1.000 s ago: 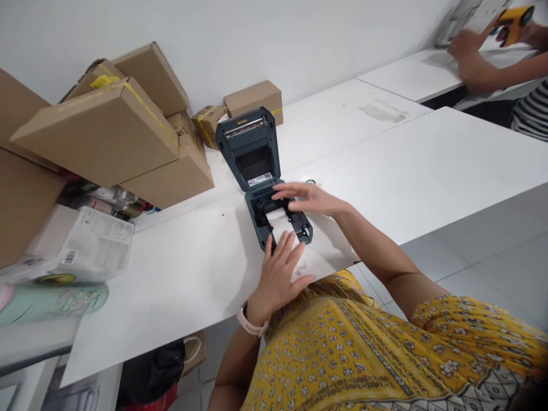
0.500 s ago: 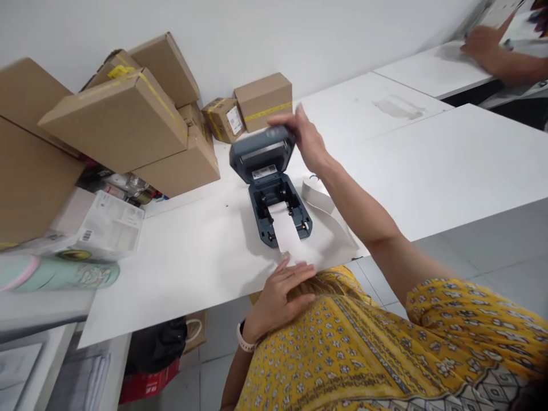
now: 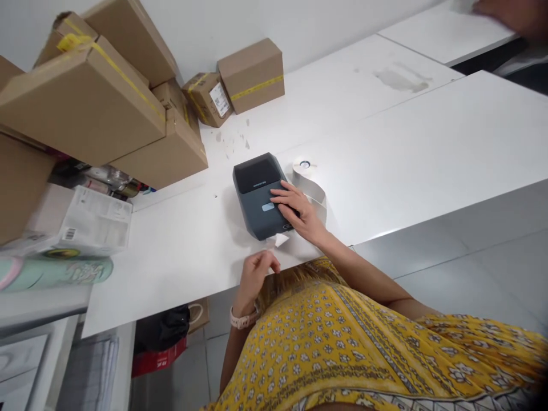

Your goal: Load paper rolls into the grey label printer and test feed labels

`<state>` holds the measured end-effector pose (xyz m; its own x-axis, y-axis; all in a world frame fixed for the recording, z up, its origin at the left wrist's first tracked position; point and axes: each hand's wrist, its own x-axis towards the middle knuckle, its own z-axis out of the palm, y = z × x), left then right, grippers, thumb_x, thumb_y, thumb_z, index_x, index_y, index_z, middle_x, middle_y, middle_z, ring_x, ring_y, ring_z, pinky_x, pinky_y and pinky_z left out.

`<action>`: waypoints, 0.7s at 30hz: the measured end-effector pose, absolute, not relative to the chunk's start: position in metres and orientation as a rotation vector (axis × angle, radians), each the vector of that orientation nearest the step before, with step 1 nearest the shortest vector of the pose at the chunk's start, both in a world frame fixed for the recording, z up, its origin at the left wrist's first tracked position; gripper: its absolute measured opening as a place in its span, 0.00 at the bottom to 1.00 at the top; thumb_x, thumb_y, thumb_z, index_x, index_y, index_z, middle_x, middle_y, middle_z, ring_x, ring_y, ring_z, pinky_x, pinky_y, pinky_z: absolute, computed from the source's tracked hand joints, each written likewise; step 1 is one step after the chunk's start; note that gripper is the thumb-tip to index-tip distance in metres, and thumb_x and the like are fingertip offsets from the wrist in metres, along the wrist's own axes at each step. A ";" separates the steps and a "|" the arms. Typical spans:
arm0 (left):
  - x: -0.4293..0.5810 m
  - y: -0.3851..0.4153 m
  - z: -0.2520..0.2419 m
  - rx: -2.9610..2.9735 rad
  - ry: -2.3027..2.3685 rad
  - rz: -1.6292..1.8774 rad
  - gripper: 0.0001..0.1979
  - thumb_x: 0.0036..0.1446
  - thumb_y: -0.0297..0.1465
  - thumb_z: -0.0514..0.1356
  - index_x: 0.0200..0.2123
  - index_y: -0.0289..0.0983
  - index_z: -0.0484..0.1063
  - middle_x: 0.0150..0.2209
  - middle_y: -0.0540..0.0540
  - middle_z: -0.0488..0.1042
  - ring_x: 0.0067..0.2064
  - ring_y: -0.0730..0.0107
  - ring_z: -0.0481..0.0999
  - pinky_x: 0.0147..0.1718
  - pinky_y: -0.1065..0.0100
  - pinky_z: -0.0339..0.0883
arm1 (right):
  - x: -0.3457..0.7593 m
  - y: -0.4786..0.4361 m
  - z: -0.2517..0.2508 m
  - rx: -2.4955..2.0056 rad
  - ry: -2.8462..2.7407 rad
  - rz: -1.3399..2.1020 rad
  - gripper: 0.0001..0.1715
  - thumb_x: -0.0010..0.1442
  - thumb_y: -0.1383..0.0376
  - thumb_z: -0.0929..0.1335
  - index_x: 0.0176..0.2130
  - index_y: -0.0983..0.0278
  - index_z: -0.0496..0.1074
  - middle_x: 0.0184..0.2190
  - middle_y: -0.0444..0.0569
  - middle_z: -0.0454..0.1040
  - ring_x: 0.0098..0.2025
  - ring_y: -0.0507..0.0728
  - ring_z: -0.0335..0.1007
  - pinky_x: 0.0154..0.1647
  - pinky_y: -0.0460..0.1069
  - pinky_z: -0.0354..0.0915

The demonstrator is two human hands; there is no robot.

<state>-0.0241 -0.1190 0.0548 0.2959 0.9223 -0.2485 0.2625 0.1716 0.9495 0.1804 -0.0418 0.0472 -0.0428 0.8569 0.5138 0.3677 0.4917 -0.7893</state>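
Observation:
A dark grey label printer [image 3: 257, 191] sits on the white table [image 3: 428, 154] with its lid closed. My right hand [image 3: 297, 211] lies flat on the lid's near right side, fingers stretched out. A short white tip of label paper [image 3: 281, 240] pokes out of the printer's front. My left hand [image 3: 256, 274] hovers at the table's near edge just in front of that paper, fingers curled in and nothing visible in them. A roll of white label paper [image 3: 305, 169] with a loose strip lies right of the printer.
Stacked cardboard boxes [image 3: 98, 103] fill the back left; two small taped boxes [image 3: 250, 74] stand by the wall. A white packet [image 3: 96, 222] and a green cylinder [image 3: 55, 271] lie at left. Another person's hand [image 3: 509, 11] shows at the far right table.
My right hand swung the printer lid down and now rests on the closed lid. My left hand drew back from the paper strip and curled. Only a short paper tip now shows.

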 end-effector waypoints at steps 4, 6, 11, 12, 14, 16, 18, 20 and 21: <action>-0.018 -0.110 0.035 1.126 1.483 0.994 0.29 0.62 0.57 0.61 0.25 0.37 0.74 0.24 0.49 0.73 0.25 0.71 0.70 0.29 0.68 0.67 | 0.180 -0.042 0.047 -1.044 -1.620 0.523 0.20 0.75 0.58 0.61 0.52 0.56 0.80 0.59 0.50 0.81 0.73 0.63 0.64 0.75 0.68 0.62; -0.015 -0.109 0.035 1.124 1.523 1.035 0.27 0.62 0.56 0.62 0.25 0.38 0.74 0.23 0.50 0.71 0.25 0.72 0.70 0.28 0.69 0.66 | 0.181 -0.041 0.045 -1.058 -1.642 0.530 0.21 0.75 0.57 0.60 0.53 0.56 0.81 0.59 0.49 0.81 0.73 0.63 0.63 0.75 0.69 0.61; -0.010 -0.108 0.049 1.025 1.391 0.903 0.26 0.58 0.56 0.66 0.31 0.36 0.80 0.32 0.43 0.83 0.35 0.63 0.81 0.37 0.65 0.75 | 0.184 -0.037 0.041 -1.059 -1.693 0.537 0.25 0.76 0.55 0.58 0.54 0.57 0.80 0.61 0.49 0.79 0.75 0.63 0.60 0.76 0.68 0.59; -0.008 -0.107 0.051 0.982 1.351 0.869 0.27 0.56 0.56 0.66 0.33 0.35 0.81 0.34 0.42 0.85 0.36 0.61 0.83 0.40 0.62 0.76 | 0.184 -0.037 0.040 -1.057 -1.696 0.538 0.25 0.76 0.55 0.58 0.54 0.57 0.80 0.61 0.49 0.79 0.75 0.63 0.60 0.76 0.68 0.59; -0.001 -0.105 0.052 0.880 1.278 0.830 0.28 0.53 0.56 0.68 0.35 0.34 0.83 0.36 0.39 0.86 0.36 0.58 0.85 0.43 0.58 0.78 | 0.184 -0.038 0.039 -1.058 -1.693 0.539 0.26 0.76 0.55 0.57 0.54 0.57 0.80 0.61 0.50 0.79 0.75 0.63 0.59 0.76 0.68 0.58; 0.008 -0.102 0.048 0.804 1.241 0.833 0.28 0.48 0.55 0.71 0.36 0.34 0.83 0.36 0.38 0.86 0.35 0.57 0.85 0.43 0.55 0.79 | 0.183 -0.038 0.038 -1.057 -1.687 0.535 0.26 0.77 0.55 0.57 0.54 0.57 0.80 0.62 0.50 0.79 0.75 0.64 0.59 0.76 0.68 0.58; 0.018 -0.101 0.042 0.760 1.240 0.897 0.26 0.44 0.52 0.74 0.34 0.34 0.83 0.34 0.40 0.86 0.35 0.57 0.86 0.43 0.55 0.79 | 0.182 -0.038 0.036 -1.043 -1.684 0.520 0.25 0.77 0.56 0.57 0.54 0.57 0.80 0.61 0.50 0.79 0.75 0.64 0.60 0.76 0.68 0.58; 0.026 -0.101 0.036 0.726 1.258 1.015 0.24 0.41 0.49 0.77 0.31 0.35 0.82 0.32 0.42 0.85 0.35 0.58 0.86 0.44 0.56 0.78 | 0.182 -0.037 0.035 -1.017 -1.686 0.497 0.24 0.77 0.57 0.58 0.54 0.58 0.79 0.61 0.50 0.79 0.75 0.63 0.60 0.75 0.67 0.59; 0.029 -0.102 0.033 0.711 1.264 1.070 0.23 0.40 0.48 0.77 0.29 0.35 0.82 0.31 0.43 0.85 0.34 0.59 0.85 0.43 0.57 0.78 | 0.182 -0.036 0.034 -1.003 -1.688 0.484 0.24 0.77 0.58 0.58 0.54 0.58 0.79 0.61 0.50 0.79 0.74 0.63 0.61 0.75 0.67 0.59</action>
<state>0.0290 -0.1020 0.0331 -0.0379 0.9181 -0.3946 -0.2376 0.3753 0.8959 0.1823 -0.0363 0.0341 -0.0830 0.8097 0.5809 0.3794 0.5647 -0.7329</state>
